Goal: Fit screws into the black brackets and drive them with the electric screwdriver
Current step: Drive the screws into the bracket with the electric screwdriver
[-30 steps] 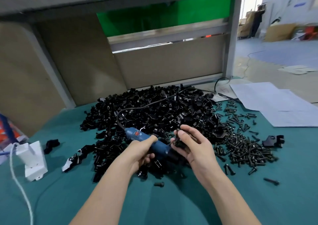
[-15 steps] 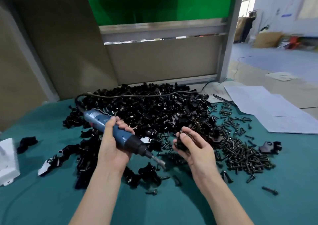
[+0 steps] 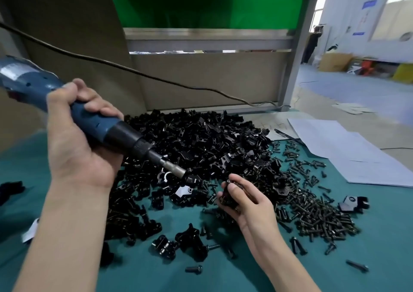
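Bracket (screw perhaps fitted; too small to tell) is pinched in the right hand, low over the desk beside the pile. Left hand grips the screwdriver, bit apart from it. Meeting it aslant, the bit could slip and knock the screw loose.

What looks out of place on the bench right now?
Only strays: one screw lies alone on the teal mat, a second screw farther right, both apart from the screw pile. Nothing looks damaged.

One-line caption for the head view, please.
Left hand holds the blue electric screwdriver above the bracket pile while the right hand grips a black bracket beside loose screws.
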`<state>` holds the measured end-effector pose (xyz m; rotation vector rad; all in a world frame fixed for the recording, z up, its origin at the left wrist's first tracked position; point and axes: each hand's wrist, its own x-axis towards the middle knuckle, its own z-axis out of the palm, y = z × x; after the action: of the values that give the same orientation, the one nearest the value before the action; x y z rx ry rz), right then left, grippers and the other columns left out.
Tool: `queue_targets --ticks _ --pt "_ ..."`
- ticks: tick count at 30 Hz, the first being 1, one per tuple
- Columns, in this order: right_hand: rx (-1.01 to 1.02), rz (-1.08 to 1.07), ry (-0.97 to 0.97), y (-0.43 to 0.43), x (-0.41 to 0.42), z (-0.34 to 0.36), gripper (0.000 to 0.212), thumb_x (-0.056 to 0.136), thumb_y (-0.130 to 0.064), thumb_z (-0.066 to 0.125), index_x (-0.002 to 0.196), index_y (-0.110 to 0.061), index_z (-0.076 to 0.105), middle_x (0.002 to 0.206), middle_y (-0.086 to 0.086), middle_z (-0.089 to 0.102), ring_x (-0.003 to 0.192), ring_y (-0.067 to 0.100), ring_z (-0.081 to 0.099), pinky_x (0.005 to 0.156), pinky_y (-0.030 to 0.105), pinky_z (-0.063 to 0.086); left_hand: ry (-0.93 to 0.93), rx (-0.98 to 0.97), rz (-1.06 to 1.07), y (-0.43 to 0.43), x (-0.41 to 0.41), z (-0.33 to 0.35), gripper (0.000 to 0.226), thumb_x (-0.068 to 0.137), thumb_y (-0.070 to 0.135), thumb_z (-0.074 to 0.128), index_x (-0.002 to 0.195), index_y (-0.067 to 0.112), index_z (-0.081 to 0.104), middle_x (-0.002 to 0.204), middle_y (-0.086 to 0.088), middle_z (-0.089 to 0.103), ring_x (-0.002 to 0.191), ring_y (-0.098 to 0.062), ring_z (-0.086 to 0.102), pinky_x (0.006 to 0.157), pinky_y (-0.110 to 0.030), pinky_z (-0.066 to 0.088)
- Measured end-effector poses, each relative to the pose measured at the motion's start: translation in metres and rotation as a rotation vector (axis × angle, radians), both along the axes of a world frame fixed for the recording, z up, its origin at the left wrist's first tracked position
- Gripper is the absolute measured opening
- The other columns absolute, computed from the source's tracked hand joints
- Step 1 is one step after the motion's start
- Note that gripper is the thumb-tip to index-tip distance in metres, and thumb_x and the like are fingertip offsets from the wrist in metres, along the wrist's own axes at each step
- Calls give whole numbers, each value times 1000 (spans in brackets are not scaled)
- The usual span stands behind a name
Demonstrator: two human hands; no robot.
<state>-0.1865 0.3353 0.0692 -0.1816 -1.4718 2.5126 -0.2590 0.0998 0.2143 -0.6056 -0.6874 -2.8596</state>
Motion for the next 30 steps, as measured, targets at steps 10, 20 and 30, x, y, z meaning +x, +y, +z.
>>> queue_targets --ticks 10,20,30 --pt "-175 81 -4 0 -15 3 23 80 -16 76 102 -15 81 111 19 76 97 31 76 82 37 63 -420 -73 -105 53 -22 -49 35 80 56 72 83 23 62 68 12 54 51 -2 48 52 -17 46" --pt "-208 86 -3 0 -14 6 21 79 -13 75 99 -12 82 110 21 76 91 30 76 75 35 63 -444 -154 -178 57 -27 -73 24 86 42 69 95 21 63 84 7 61 57 -7 51 55 -22 49" --pt "-234 108 46 1 -13 8 22 80 -15 76 101 -14 82 115 20 75 93 30 75 78 36 63 -366 -424 -132 62 -27 -84 38 82 7 74 115 21 64 78 1 65 68 -12 64 66 -30 58"
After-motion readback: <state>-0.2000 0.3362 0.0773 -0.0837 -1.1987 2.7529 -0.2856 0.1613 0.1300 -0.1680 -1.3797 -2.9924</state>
